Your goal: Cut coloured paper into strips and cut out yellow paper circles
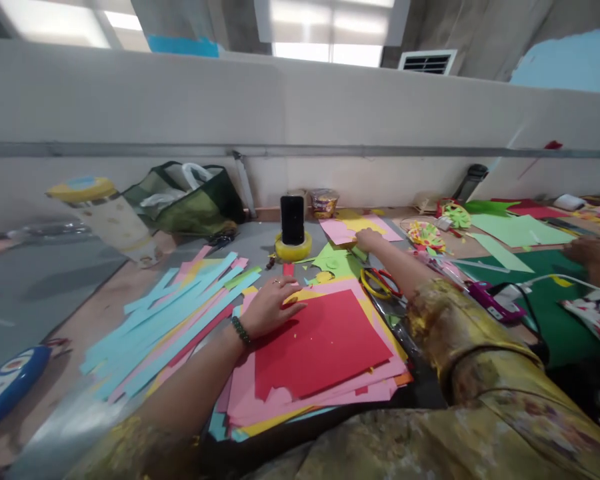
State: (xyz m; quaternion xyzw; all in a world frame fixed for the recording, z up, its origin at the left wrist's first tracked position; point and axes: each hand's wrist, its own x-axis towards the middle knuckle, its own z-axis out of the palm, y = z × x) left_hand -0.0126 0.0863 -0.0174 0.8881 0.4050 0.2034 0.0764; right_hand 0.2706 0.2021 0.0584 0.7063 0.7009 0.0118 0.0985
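Observation:
My left hand [273,307], with a green bead bracelet at the wrist, rests at the upper left of a red sheet [325,343], its fingers apart. That sheet tops a stack of pink, yellow and blue paper [240,407]. Farther forward, my right hand [369,240] reaches to the pink and yellow sheets [339,231] near the wall; its fingertips are too blurred to read. Scissors with yellow and red handles [376,283] lie beside my right forearm. Green paper scraps [334,261] are between the hands.
Blue and pink strips [180,320] spread at left. A phone [293,220] stands in a yellow tape roll [293,247]. A tumbler [113,220] and green bag [195,203] are behind. At right, another person's hand [593,257] is near a purple power strip [495,301].

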